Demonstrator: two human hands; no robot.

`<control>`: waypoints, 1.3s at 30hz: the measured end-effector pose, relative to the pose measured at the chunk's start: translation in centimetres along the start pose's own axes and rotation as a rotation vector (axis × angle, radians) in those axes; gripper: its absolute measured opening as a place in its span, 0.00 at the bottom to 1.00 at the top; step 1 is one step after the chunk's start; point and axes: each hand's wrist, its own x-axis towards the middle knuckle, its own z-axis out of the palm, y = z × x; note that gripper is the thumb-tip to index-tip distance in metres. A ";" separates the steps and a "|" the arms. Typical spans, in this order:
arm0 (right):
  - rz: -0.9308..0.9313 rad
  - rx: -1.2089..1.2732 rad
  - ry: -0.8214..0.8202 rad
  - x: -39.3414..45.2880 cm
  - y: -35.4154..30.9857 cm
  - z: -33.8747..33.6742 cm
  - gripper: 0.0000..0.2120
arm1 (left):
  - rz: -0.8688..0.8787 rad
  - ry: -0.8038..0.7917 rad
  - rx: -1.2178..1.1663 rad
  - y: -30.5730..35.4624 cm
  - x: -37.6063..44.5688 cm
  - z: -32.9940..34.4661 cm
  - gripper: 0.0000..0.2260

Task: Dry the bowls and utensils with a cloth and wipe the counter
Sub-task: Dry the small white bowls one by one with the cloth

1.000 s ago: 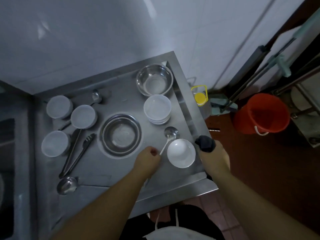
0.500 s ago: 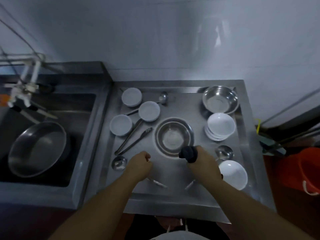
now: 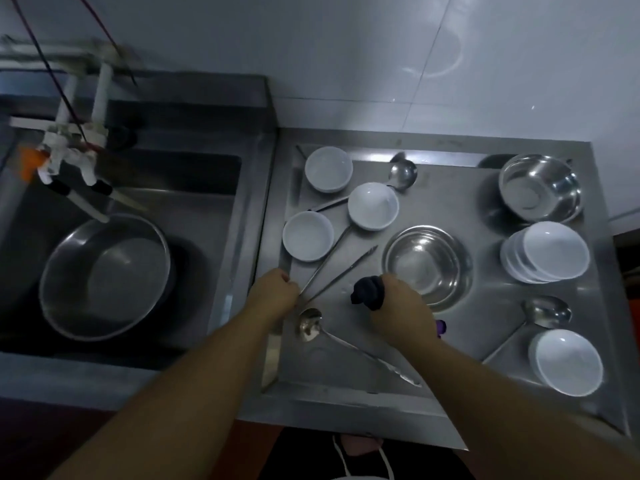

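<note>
My right hand (image 3: 403, 308) grips a bunched dark cloth (image 3: 367, 293) just in front of the centre steel bowl (image 3: 427, 263) on the steel counter (image 3: 485, 306). With its fingers curled, my left hand (image 3: 273, 292) closes over the near ends of the tongs (image 3: 343, 274) and a long handle beside them. A ladle (image 3: 310, 328) lies between my wrists. Another ladle (image 3: 547, 311) lies at the right by a white bowl (image 3: 568, 365). Three white bowls (image 3: 372, 206) stand at the back left, and a stack of white bowls (image 3: 550, 252) stands at the right.
A second steel bowl (image 3: 540, 188) stands at the back right corner, and a third ladle (image 3: 403, 173) lies by the back rim. Left of the counter is a sink (image 3: 207, 216) holding a large steel basin (image 3: 104, 275) under a tap (image 3: 69, 154). A tiled wall runs behind.
The view has swung left to the sink. My right hand carried the cloth from the counter's right edge to its middle. My left hand moved left onto the tong ends.
</note>
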 end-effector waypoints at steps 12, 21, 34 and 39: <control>0.154 0.198 -0.002 3.4 -1.8 3.6 0.08 | -0.218 0.064 -0.352 2.9 9.0 1.7 0.19; 0.163 0.433 0.004 3.3 -2.4 2.3 0.16 | -0.281 0.071 -0.577 3.2 8.3 0.5 0.08; 0.379 1.267 -0.023 0.1 -5.7 -4.3 0.22 | -0.198 -0.048 -0.905 2.9 -0.3 -2.8 0.14; -0.025 0.925 0.120 -2.9 -6.2 -8.2 0.17 | -0.098 -0.210 -1.122 6.7 -7.8 -3.0 0.09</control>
